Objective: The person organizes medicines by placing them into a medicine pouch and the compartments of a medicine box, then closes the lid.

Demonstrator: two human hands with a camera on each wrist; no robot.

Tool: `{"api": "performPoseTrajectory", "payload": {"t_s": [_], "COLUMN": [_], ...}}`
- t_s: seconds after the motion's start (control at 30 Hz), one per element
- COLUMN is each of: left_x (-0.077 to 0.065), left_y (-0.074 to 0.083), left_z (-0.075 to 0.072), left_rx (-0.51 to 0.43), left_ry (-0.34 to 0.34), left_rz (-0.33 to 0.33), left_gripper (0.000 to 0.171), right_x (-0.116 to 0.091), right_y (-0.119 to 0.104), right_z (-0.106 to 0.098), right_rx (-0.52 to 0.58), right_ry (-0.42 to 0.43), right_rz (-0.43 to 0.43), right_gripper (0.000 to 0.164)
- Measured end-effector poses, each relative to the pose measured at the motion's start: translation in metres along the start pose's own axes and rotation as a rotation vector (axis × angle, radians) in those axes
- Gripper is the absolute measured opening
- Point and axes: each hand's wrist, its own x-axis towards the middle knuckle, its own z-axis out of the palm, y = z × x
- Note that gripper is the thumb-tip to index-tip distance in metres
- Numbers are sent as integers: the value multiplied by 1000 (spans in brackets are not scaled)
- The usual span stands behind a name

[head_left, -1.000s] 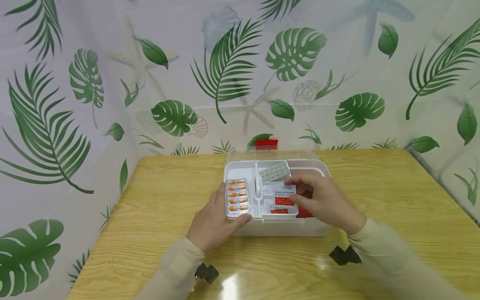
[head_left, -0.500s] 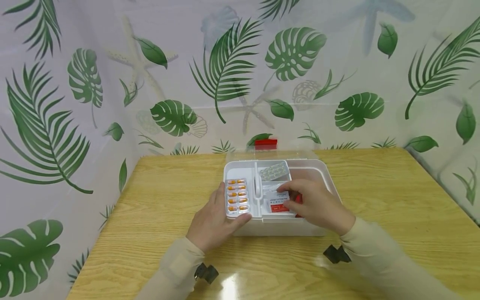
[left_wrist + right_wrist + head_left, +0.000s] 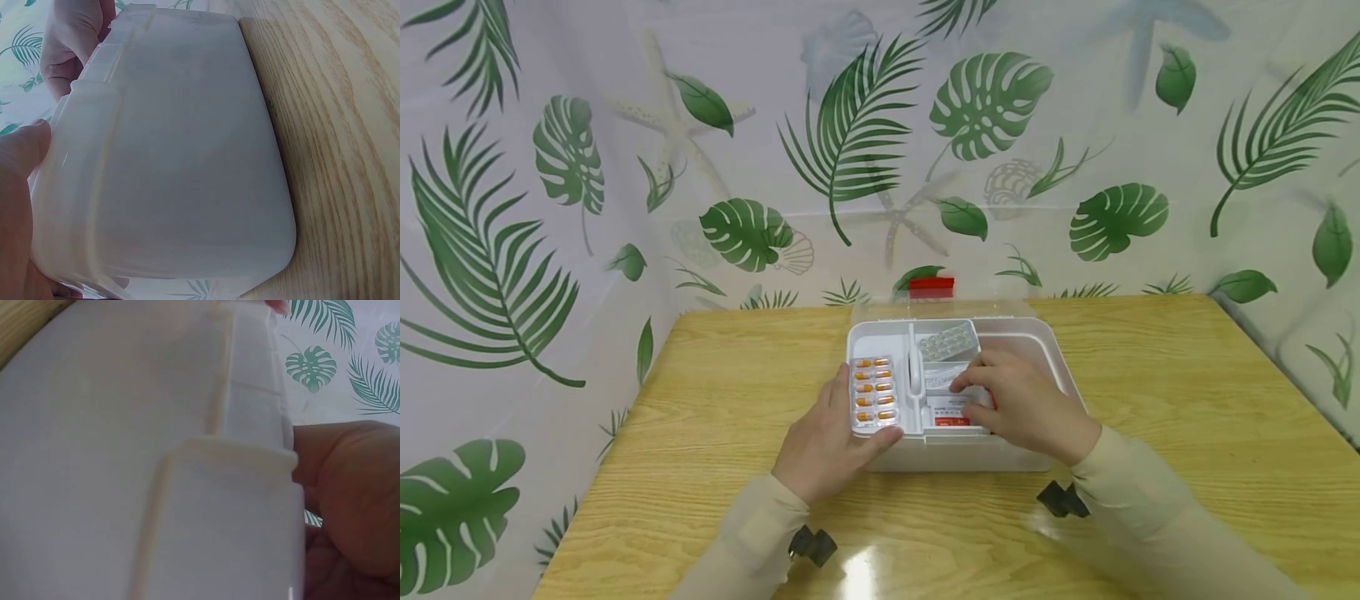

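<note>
A white medicine box (image 3: 955, 457) stands on the table with its inner tray on the left side. My left hand (image 3: 827, 442) grips the box's front left corner, thumb on the front rim. A blister pack of orange capsules (image 3: 876, 392) lies in the tray's left compartment. My right hand (image 3: 1026, 400) reaches into the right front compartment, with thumb and forefinger apart. Under its fingertips lies a small white and red packet (image 3: 951, 411). Behind this is a clear plastic packet (image 3: 943, 377). A blister pack of pale tablets (image 3: 947, 342) rests in the back compartment.
The tray's white handle (image 3: 916, 375) runs between the compartments. A clear lid (image 3: 1000, 308) is raised behind the box, with a red latch (image 3: 932, 287) at its top. The wooden table (image 3: 752, 358) meets a leaf-patterned cloth (image 3: 865, 108) at the back.
My right hand has moved left, bringing the white and red packet down into the front compartment. Its fingers have parted from the packet. The left hand has stayed in place.
</note>
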Motion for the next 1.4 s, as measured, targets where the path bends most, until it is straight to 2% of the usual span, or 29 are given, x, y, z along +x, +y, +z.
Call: {"api": "performPoseTrajectory", "payload": {"t_s": [0.23, 0.37, 0.5, 0.63, 0.7, 0.8, 0.9, 1.0, 1.1, 1.2, 1.4], "left_x": [0, 0, 0, 1, 4, 9, 20, 34, 49, 58, 63], "left_y": [2, 2, 2, -2, -6, -15, -26, -38, -48, -55, -59], "left_z": [2, 3, 1, -6, -12, -19, -22, -19, -13, -6, 2], "left_rx": [1, 1, -11, -70, -127, -226, -324, -448, -596, -714, -830], "left_ry": [3, -3, -37, -63, -60, -42, -24, -37, -71, -102, -154], "left_rz": [0, 2, -7, -38, -51, -70, -98, -151, -204, -241, -262], "left_gripper": [112, 113, 111, 97, 87, 75, 71, 73, 78, 80, 71], "right_x": [-5, -11, -21, -33, -39, -45, -47, -45, -41, -37, -35], "right_y": [1, 5, 18, 44, 61, 87, 110, 127, 137, 145, 150], "right_z": [-1, -10, -29, -50, -56, -59, -51, -37, -22, -8, 6], "right_rx": [34, 89, 181, 284, 355, 507, 664, 833, 989, 1100, 1261], "right_ry": [26, 45, 80, 133, 148, 123, 76, 24, -18, -54, -114], "right_rz": [9, 30, 131, 275, 354, 467, 547, 601, 616, 600, 556], "right_gripper": [20, 18, 16, 21, 30, 45, 53, 59, 68, 75, 66]}}
